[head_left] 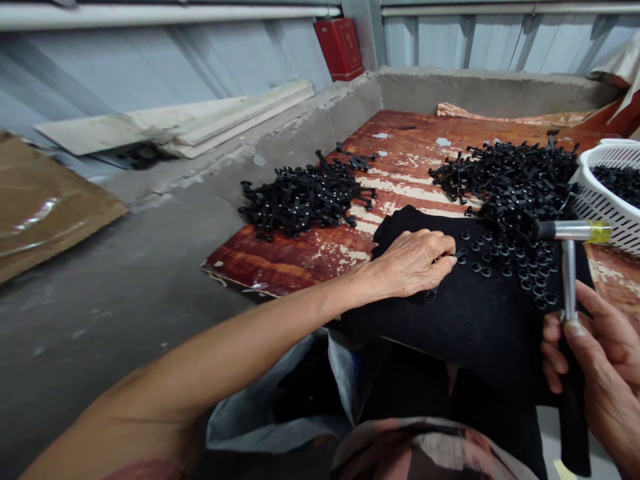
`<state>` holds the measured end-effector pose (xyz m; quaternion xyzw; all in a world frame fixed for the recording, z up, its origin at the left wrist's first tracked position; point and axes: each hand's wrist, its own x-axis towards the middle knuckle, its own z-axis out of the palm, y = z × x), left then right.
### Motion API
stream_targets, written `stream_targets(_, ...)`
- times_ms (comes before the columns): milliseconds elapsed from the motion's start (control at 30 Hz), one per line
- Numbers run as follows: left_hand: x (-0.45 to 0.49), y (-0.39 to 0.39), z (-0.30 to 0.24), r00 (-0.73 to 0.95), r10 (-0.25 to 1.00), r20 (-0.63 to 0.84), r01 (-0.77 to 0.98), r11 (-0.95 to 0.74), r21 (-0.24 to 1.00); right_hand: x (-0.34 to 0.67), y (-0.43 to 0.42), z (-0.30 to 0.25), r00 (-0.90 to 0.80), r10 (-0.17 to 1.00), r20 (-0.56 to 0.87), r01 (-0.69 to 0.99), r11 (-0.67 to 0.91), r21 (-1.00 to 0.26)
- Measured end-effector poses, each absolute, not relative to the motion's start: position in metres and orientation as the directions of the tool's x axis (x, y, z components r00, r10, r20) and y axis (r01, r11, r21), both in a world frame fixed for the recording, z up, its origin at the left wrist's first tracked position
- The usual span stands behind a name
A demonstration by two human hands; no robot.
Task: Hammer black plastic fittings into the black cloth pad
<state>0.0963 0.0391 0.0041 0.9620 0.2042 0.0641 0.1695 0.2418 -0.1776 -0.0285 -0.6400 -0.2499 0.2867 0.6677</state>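
The small black part [461, 253] is at the fingertips of the left hand [413, 263], above the black cloth [465, 327]. The left thumb and forefinger are together on this part; the fingers hide most of it. Round black pieces [486, 271] lie scattered on the cloth, just beside the left fingertips. The right hand [597, 367] is clamped around the black grip of the hammer [569, 277]. The hammer is upright, head at the top, with a black face toward the left hand and a yellow face opposite. The cloth covers the near edge of the worn red-brown table [265, 263]. One heap of black parts [305, 200] lies beyond the left hand. A larger heap [515, 173] lies beside the white basket [605, 207], which holds more black parts.
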Motion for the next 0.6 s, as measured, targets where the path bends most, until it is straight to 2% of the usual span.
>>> stream_targets(600,0.0957,0.0375,0.0064,0.900,0.434,0.046,0.390,-0.847,0.362,0.2426,-0.1763,-0.0266,0.705,0.708,-0.046,-0.071,0.006,-0.997)
